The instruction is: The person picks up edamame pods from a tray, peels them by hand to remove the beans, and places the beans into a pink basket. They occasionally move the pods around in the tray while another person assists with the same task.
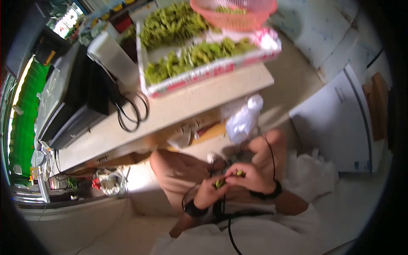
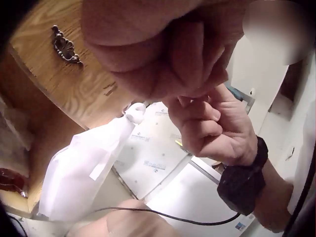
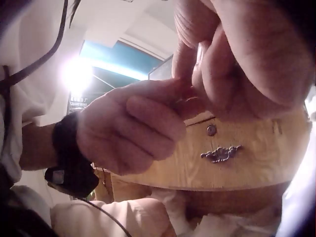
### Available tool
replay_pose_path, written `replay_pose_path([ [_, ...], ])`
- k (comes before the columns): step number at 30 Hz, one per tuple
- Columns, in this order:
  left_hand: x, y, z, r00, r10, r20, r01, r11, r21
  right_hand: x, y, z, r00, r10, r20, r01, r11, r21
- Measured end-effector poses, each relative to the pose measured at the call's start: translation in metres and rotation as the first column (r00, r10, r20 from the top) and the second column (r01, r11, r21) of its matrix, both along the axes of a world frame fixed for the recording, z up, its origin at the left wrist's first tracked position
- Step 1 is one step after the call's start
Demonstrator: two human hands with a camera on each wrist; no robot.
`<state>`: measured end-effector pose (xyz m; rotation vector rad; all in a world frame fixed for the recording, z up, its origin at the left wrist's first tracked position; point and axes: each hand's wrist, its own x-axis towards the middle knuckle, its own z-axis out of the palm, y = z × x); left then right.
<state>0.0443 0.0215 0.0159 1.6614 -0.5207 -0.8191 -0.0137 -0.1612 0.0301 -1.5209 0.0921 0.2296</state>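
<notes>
In the head view both hands meet over the lap, fingertips close together. The left hand (image 1: 207, 192) holds green bean pods (image 1: 219, 183) in its curled fingers. Thumb and fingers of the right hand (image 1: 253, 178) pinch another green pod (image 1: 240, 173). Both wrist views show the left hand (image 2: 163, 49) and right hand (image 3: 256, 59) with curled fingers touching at the tips; the pods are hidden there. On the table, a white tray with a pink-printed rim (image 1: 204, 72) bears two heaps of pods (image 1: 170, 25). A pink basket (image 1: 238, 19) with green pieces inside sits at its back.
A black box-shaped device (image 1: 78, 102) and a looped black cable (image 1: 134, 112) lie on the table (image 1: 191, 97) at left. A white plastic bag (image 1: 242, 125) is by the drawer (image 2: 74, 84). At right stands a white appliance-like panel (image 1: 335, 123). Thin cables run from both wristbands.
</notes>
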Motion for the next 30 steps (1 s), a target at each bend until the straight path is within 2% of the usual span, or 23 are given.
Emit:
replay_pose_path([
  [4, 0.001, 0.001, 0.000, 0.955, -0.081, -0.284, 0.062, 0.995, -0.076, 0.002, -0.004, 0.005, 1.000, 0.012, -0.011, -0.012, 0.999, -0.031],
  [5, -0.001, 0.001, -0.007, 0.948, -0.094, -0.304, 0.051, 0.988, -0.148, 0.002, -0.005, 0.005, 1.000, 0.023, -0.011, -0.024, 0.998, -0.066],
  [6, 0.000, 0.000, -0.004, 0.946, -0.097, -0.309, 0.055, 0.988, -0.145, 0.001, -0.005, 0.002, 1.000, 0.018, -0.016, -0.019, 0.998, -0.062],
  [8, 0.003, -0.001, 0.004, 0.867, -0.087, -0.490, -0.003, 0.984, -0.181, 0.000, -0.005, -0.004, 0.997, -0.050, -0.058, 0.054, 0.996, 0.071],
  [9, 0.003, 0.000, 0.003, 0.866, -0.090, -0.493, 0.001, 0.984, -0.178, 0.001, -0.007, -0.002, 0.994, -0.073, -0.080, 0.080, 0.993, 0.090],
  [11, 0.003, 0.002, -0.002, 0.779, -0.056, -0.625, -0.140, 0.956, -0.259, 0.002, -0.008, 0.002, 0.987, -0.126, -0.096, 0.138, 0.982, 0.129],
  [12, 0.004, 0.003, -0.004, 0.776, -0.057, -0.628, -0.138, 0.957, -0.256, 0.002, -0.009, 0.005, 0.978, -0.175, -0.110, 0.192, 0.967, 0.165],
  [14, 0.008, 0.005, -0.007, 0.791, -0.063, -0.609, -0.152, 0.943, -0.295, 0.002, -0.010, 0.009, 0.967, -0.166, -0.192, 0.203, 0.961, 0.190],
  [16, 0.009, 0.005, -0.007, 0.755, -0.050, -0.653, -0.180, 0.943, -0.281, 0.001, -0.007, 0.004, 0.973, -0.213, -0.088, 0.223, 0.967, 0.125],
  [18, 0.008, 0.005, -0.013, 0.717, -0.056, -0.695, -0.233, 0.920, -0.315, 0.000, -0.005, -0.002, 0.969, -0.238, -0.070, 0.245, 0.963, 0.111],
  [22, 0.006, 0.002, -0.013, 0.713, 0.051, -0.700, -0.349, 0.891, -0.290, -0.003, 0.001, -0.008, 0.949, -0.310, -0.050, 0.313, 0.946, 0.089],
  [23, 0.006, 0.001, -0.009, 0.748, 0.124, -0.652, -0.357, 0.903, -0.238, -0.004, 0.003, -0.008, 0.949, -0.310, -0.051, 0.314, 0.945, 0.089],
  [24, 0.005, 0.000, -0.006, 0.780, 0.193, -0.596, -0.369, 0.911, -0.187, -0.006, 0.004, -0.007, 0.958, -0.264, -0.110, 0.273, 0.958, 0.083],
  [25, 0.004, -0.002, -0.006, 0.780, 0.192, -0.595, -0.368, 0.911, -0.188, -0.007, 0.005, -0.007, 0.962, -0.216, -0.168, 0.232, 0.969, 0.080],
  [27, -0.001, -0.008, -0.007, 0.923, 0.296, -0.247, -0.344, 0.920, -0.185, -0.009, 0.010, -0.011, 0.958, -0.223, -0.180, 0.240, 0.968, 0.079],
  [30, -0.001, -0.006, -0.006, 0.926, 0.296, -0.236, -0.336, 0.929, -0.156, -0.009, 0.017, -0.017, 0.951, -0.260, -0.165, 0.275, 0.958, 0.079],
])
